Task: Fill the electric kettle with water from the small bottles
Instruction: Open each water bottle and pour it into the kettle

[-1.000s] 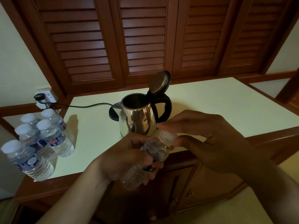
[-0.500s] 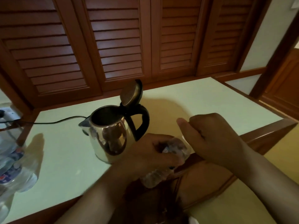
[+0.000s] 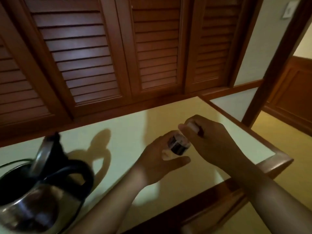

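A steel electric kettle [image 3: 32,205] with a black handle stands at the bottom left on the pale counter [image 3: 128,132], its lid [image 3: 44,152] tipped open. To its right, over the counter, my left hand [image 3: 158,159] grips a small clear water bottle [image 3: 179,144] around its body. My right hand [image 3: 209,142] is closed over the bottle's top, with the white cap [image 3: 192,125] showing between its fingers. Most of the bottle is hidden by both hands.
Dark wooden louvred doors [image 3: 104,56] rise behind the counter. The counter's wooden edge [image 3: 276,159] runs along the right and front. A thin black cord [image 3: 15,162] trails left from the kettle. A doorway and wooden wall panel [image 3: 293,88] lie at the right.
The view has swung right, so the kettle now sits at the bottom left and the other bottles are out of view. Both hands with the bottle have moved right, away from the kettle.
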Demonstrator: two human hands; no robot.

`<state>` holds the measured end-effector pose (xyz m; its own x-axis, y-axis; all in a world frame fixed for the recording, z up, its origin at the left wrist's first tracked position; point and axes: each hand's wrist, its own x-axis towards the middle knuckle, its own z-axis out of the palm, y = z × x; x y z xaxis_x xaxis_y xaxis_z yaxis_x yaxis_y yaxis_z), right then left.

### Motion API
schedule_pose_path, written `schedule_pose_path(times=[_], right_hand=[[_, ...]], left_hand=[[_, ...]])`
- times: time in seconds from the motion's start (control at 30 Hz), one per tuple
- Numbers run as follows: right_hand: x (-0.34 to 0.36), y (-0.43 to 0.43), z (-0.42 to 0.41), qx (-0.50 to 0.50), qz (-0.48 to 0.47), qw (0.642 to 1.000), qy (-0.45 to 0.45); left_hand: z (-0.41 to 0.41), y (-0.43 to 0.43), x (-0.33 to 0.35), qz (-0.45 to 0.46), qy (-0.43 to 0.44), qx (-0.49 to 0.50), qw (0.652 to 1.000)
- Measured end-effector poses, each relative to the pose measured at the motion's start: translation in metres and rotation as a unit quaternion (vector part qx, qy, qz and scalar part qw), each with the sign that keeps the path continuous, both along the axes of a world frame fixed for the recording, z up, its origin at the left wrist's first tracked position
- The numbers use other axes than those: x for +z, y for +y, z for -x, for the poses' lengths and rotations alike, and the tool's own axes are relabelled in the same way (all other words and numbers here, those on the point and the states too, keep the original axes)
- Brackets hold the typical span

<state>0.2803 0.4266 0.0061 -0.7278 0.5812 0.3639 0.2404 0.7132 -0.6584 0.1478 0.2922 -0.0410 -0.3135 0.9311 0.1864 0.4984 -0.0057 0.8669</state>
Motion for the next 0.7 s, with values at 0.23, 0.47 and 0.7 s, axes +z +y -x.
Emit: schedule_pose_path(times=[0.23,0.47,0.7], right_hand=[[0.000,0.113,-0.019,0.023,0.049,0.997,0.050],[-0.009,0.185,-0.021,0.046,0.105,0.989,0.093],[-0.032,0.226,0.000,0.048,0.184,0.975,0.119]], left_hand=[[0.003,0.092,0.004,0.035,-0.021,-0.015,0.999],[0.001,0.178,-0.006,0.034,-0.023,0.023,0.999],[0.008,0.246,-0.015,0.005,-0.042,0.116,0.992]])
